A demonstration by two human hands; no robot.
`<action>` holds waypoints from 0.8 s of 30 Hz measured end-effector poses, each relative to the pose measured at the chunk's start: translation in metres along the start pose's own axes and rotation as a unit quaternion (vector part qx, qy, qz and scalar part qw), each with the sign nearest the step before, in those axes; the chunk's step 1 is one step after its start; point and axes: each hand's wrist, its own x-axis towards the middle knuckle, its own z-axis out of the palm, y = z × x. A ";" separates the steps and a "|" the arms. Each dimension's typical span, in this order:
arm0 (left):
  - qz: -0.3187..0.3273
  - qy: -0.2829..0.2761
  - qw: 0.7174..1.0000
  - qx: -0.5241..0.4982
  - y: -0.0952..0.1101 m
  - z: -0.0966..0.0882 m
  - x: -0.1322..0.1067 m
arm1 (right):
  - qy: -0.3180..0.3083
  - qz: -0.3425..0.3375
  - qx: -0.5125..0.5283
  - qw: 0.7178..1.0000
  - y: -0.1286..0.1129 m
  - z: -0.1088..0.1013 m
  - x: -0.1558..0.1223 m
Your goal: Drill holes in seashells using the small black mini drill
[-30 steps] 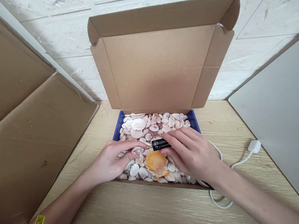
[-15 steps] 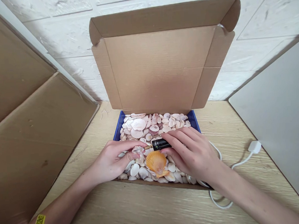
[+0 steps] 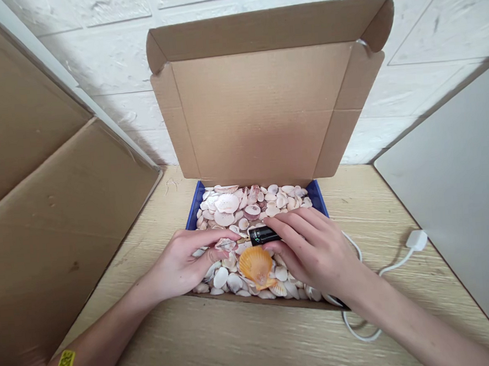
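Note:
Between the thumb and fingers of my left hand (image 3: 193, 260) is a small whitish seashell (image 3: 225, 245). My right hand (image 3: 308, 245) grips a black rotary tool (image 3: 264, 235) with a small lit display. Its brass-coloured tip (image 3: 243, 240) points left and is at the edge of the held shell; whether it touches cannot be made out. Both hands are above a shallow cardboard box with blue side walls (image 3: 319, 198), filled with pale shells (image 3: 227, 203). Just under the tool lies a large orange scallop shell (image 3: 256, 265).
The box's brown lid (image 3: 260, 110) stands raised against a white brick wall (image 3: 120, 119). A white cable (image 3: 393, 268) with a white plug (image 3: 417, 240) lies on the wooden tabletop (image 3: 221, 344) to the right. Large cardboard (image 3: 64, 216) stands at left, a grey panel (image 3: 455, 181) at right.
Hardly anything differs. Both hands, the shell and the tool stay in almost the same place, and the green mark on the tool's display looks different.

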 end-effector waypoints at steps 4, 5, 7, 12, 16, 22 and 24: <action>-0.010 -0.022 1.000 0.006 0.000 -0.001 0.001 | 0.000 -0.005 -0.003 1.000 0.000 -0.001 0.000; -0.012 -0.026 1.000 0.009 0.000 -0.001 0.001 | 0.001 -0.008 -0.005 1.000 0.000 -0.001 0.000; -0.015 -0.030 0.999 0.014 0.001 -0.001 0.001 | 0.004 -0.011 -0.006 1.000 0.000 -0.001 0.000; -0.009 -0.009 1.000 0.016 0.002 0.000 0.000 | -0.001 -0.001 -0.005 1.000 0.000 -0.001 0.000; -0.010 -0.006 1.000 0.007 0.002 0.000 0.001 | 0.000 -0.002 -0.006 1.000 0.000 -0.001 -0.001; -0.032 -0.032 0.999 0.012 0.001 0.000 0.002 | 0.006 -0.015 -0.007 1.000 0.000 0.000 -0.001; -0.026 -0.027 0.999 0.014 0.001 0.000 0.001 | 0.004 -0.009 -0.008 1.000 0.000 0.000 -0.001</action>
